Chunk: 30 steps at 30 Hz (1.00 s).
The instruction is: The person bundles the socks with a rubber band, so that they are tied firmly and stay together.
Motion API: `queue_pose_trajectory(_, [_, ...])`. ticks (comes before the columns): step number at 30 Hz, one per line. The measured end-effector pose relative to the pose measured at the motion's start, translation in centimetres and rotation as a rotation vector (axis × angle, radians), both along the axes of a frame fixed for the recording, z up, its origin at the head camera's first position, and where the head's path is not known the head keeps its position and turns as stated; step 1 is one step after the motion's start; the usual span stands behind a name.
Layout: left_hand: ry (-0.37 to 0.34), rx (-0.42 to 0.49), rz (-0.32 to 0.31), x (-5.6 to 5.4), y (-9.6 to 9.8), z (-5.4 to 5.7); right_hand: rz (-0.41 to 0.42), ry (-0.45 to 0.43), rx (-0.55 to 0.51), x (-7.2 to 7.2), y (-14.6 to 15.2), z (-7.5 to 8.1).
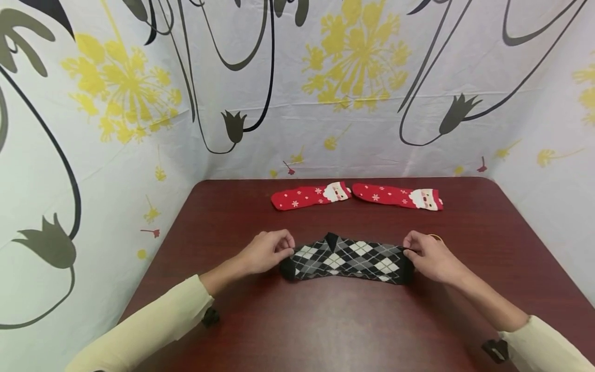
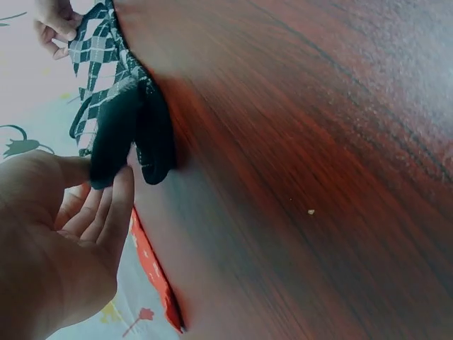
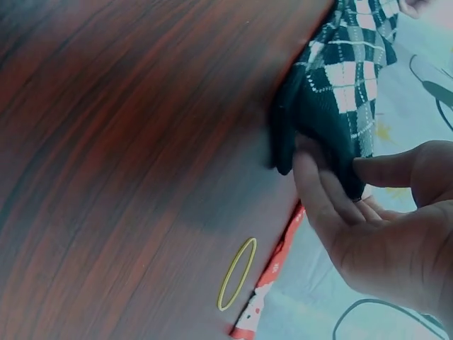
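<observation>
An argyle sock (image 1: 350,262) in black, grey and white lies stretched sideways across the middle of the table, its top edge peaking at the black heel. My left hand (image 1: 267,251) pinches its black left end between thumb and fingers. At the other end, my right hand (image 1: 434,258) pinches the black edge. In the left wrist view, the left hand (image 2: 64,241) lifts a black flap of the sock (image 2: 117,134) off the part below. The right wrist view shows fingers of the right hand (image 3: 389,227) inside the sock's black opening, thumb outside.
Two red socks (image 1: 307,197) with snowflakes and a Santa face lie end to end along the table's far edge. A thin yellow band (image 3: 221,306) lies on the tabletop beside the right hand. Patterned cloth (image 1: 297,93) hangs behind the dark wooden table (image 1: 325,320).
</observation>
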<state>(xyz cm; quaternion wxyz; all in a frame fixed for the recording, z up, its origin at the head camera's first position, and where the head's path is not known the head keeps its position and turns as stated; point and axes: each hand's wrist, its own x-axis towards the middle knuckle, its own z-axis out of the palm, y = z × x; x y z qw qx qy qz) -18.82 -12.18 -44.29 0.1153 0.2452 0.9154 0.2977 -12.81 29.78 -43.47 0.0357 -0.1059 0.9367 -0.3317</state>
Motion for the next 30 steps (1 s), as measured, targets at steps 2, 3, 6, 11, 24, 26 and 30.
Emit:
queue_pose_trajectory(2, [-0.034,-0.008,-0.005,0.0,-0.1,0.0,0.006,-0.066,-0.062,0.1,0.1,0.1])
queue_pose_trajectory(3, [-0.048,-0.011,-0.005,-0.1,-0.1,0.0,0.006,-0.1,-0.094,0.2,0.1,0.1])
queue_pose_trajectory(6, [-0.069,-0.007,-0.017,-0.1,-0.2,0.0,0.005,-0.153,-0.149,0.3,0.3,0.2])
queue_pose_trajectory(11, [-0.061,0.009,-0.044,-0.3,-0.3,-0.5,0.008,-0.178,-0.156,0.3,0.3,0.0])
queue_pose_trajectory(24, [0.099,-0.039,-0.015,-0.1,0.2,-1.7,-0.031,-0.004,0.1,-0.2,0.0,-0.8])
queue_pose_trajectory(26, [0.127,-0.039,-0.018,-0.1,0.3,-1.8,-0.017,0.033,0.129,-0.4,0.1,-0.8])
queue_pose_trajectory(30, [0.122,-0.037,-0.016,0.0,0.3,-1.8,0.011,0.085,0.153,-0.6,0.0,-1.1])
